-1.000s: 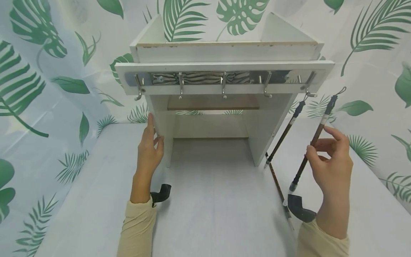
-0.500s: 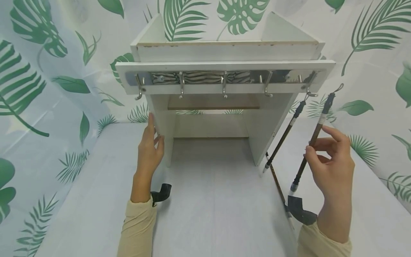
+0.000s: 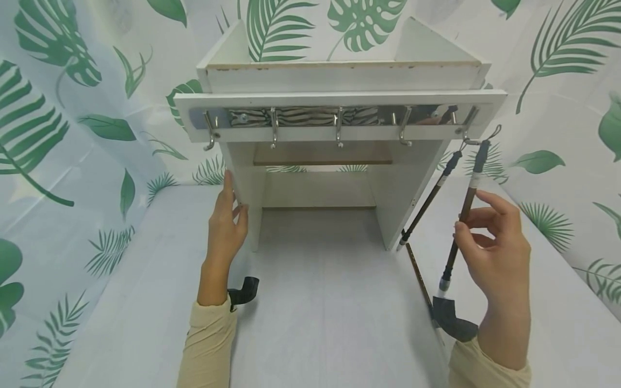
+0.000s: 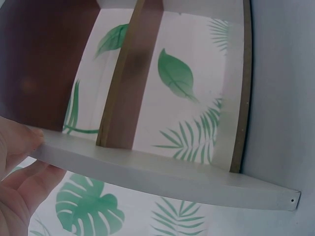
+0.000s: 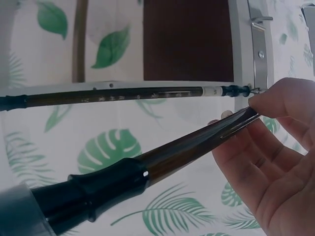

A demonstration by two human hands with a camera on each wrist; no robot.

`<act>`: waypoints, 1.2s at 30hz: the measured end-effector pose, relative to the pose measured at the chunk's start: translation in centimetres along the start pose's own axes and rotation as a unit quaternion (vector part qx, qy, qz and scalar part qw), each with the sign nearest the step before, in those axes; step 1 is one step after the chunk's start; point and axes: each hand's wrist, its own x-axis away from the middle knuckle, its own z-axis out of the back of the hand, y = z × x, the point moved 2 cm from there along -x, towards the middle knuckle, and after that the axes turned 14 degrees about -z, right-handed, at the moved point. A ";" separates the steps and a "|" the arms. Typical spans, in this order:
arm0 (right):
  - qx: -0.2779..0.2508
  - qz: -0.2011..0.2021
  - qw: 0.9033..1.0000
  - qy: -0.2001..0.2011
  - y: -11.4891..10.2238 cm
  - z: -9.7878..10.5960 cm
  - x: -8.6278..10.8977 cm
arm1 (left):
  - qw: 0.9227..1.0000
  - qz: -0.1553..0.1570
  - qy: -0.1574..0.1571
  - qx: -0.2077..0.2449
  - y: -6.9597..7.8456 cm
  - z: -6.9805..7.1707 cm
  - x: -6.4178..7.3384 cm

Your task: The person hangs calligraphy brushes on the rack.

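My right hand [image 3: 502, 258] pinches a calligraphy brush [image 3: 452, 258] by its brown handle, cap end down. Its cord loop is up beside the rightmost hook [image 3: 468, 123] on the white wooden rack's front rail [image 3: 301, 99]. From that hook a second calligraphy brush [image 3: 428, 205] hangs slanting along the rack's right side. In the right wrist view the held brush [image 5: 182, 152] has a dark ferrule and a clear cap. My left hand [image 3: 227, 221] holds the rack's left side panel [image 4: 162, 177], thumb on one face and fingers on the other.
Another thin brown stick-like piece [image 3: 419, 277] lies on the white table [image 3: 320, 312] right of the rack. Several more metal hooks line the rail, including one at the left end [image 3: 209, 132]. Leaf-patterned cloth [image 3: 107, 129] stands behind and beside the rack.
My right hand has moved left with the held brush, bringing its cord loop from out at the right to beside the rightmost hook. The hanging brush sways slightly. My left hand stays put.
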 end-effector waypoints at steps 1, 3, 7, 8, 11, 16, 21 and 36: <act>0.000 0.001 1.000 -0.001 0.0 0.0 0.0 | 1.000 0.001 0.000 0.000 0.0 0.0 0.0; 0.004 0.003 1.000 -0.002 0.0 -0.1 0.0 | 1.000 0.001 0.000 0.000 0.0 0.0 0.0; 0.005 0.006 1.000 -0.008 -0.1 -0.2 0.1 | 1.000 0.004 -0.002 0.000 0.0 0.0 0.0; 0.007 0.004 1.000 -0.009 -0.2 -0.3 0.1 | 1.000 0.004 -0.003 -0.001 -0.1 0.0 0.0; 0.014 0.003 1.000 -0.013 -0.4 -0.3 0.2 | 1.000 0.004 -0.003 -0.002 -0.1 -0.1 0.0; 0.015 0.005 1.000 -0.018 -0.5 -0.5 0.3 | 1.000 0.005 -0.004 -0.004 0.0 0.0 0.0; -0.004 0.042 0.999 -0.024 -0.7 -0.8 0.3 | 1.000 0.008 -0.007 -0.005 0.0 0.1 0.0; 0.022 0.117 0.992 -0.045 -1.7 -1.7 0.8 | 1.000 0.008 -0.003 -0.003 0.1 0.0 0.0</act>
